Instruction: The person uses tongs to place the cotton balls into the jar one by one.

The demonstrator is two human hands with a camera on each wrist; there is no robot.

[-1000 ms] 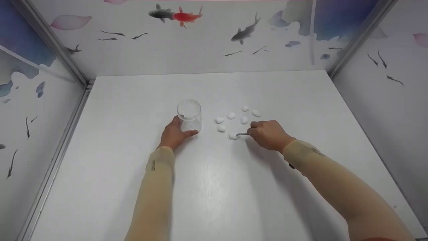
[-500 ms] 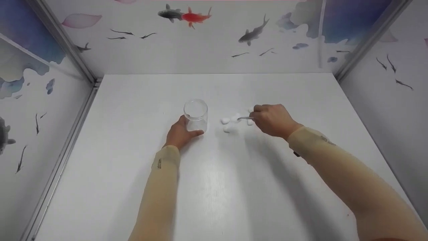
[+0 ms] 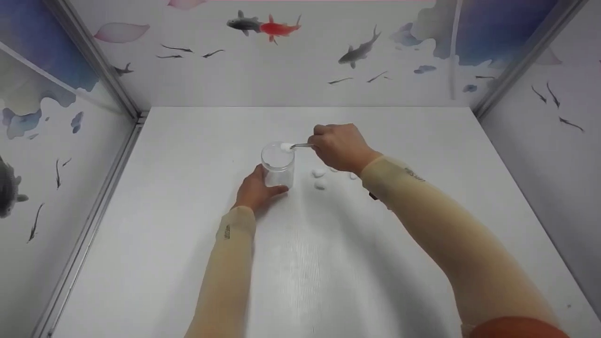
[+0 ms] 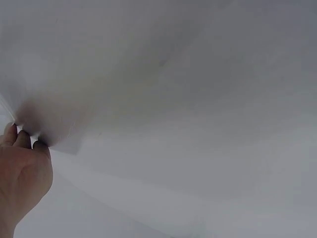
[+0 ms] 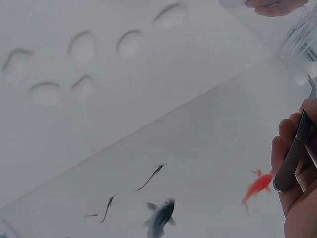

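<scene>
My left hand [image 3: 256, 188] grips a clear, open-topped jar [image 3: 280, 178] low on its side, thumb at the front. In the left wrist view only part of that hand [image 4: 25, 171] shows, at the left edge. With my right hand [image 3: 342, 146] I hold bent-tip metal tweezers [image 3: 304, 145], their broad end [image 5: 287, 173] showing in the right wrist view. A white cotton ball [image 3: 285, 147] is pinched at the tips, over the right side of the jar's mouth. Several more cotton balls [image 3: 319, 173] lie right of the jar, some hidden behind my right hand.
The white table [image 3: 188, 234] is walled in by panels printed with fish [image 3: 359, 51]. In the right wrist view several cotton balls [image 5: 81, 48] are spread on the table. My right forearm in its beige sleeve [image 3: 436, 216] reaches across the right side.
The right hand has picked up a cotton ball with the tweezers and carried it left and away from me to the jar's mouth. The left hand keeps holding the jar.
</scene>
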